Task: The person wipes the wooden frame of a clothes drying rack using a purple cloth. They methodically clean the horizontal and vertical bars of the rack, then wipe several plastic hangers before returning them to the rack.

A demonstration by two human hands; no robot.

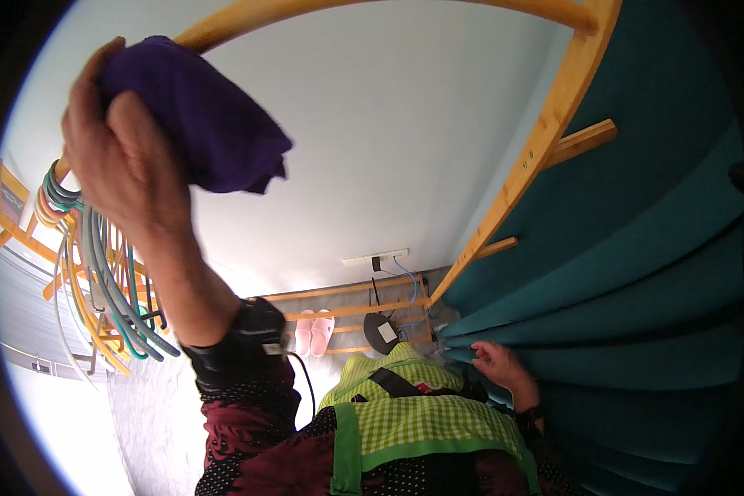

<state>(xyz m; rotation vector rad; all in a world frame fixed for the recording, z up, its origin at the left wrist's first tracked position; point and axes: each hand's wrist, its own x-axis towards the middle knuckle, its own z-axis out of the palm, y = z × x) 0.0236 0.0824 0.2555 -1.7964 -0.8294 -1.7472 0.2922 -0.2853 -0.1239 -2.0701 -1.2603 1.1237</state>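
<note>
Up at the left, my left hand (130, 155) grips a folded purple cloth (204, 118). The cloth lies against the top rail (242, 25) of a wooden clothes rack, partly covering it. Whether cloth and rail are pressed together I cannot tell. Low on the right, my right hand (499, 369) hangs beside a dark teal curtain (595, 335). Its fingers are loosely bent and hold nothing that I can see. Below my left wrist, several coloured clothes hangers (108, 291) hang bunched at the rack's left end.
The rack's right post (508, 180) bears short wooden pegs (586, 139). On its low slatted shelf (353, 307) sit pink slippers (313, 332) and a dark rounded object (381, 332) with a pale label. A power strip (375, 257) with cables is on the pale wall (359, 142).
</note>
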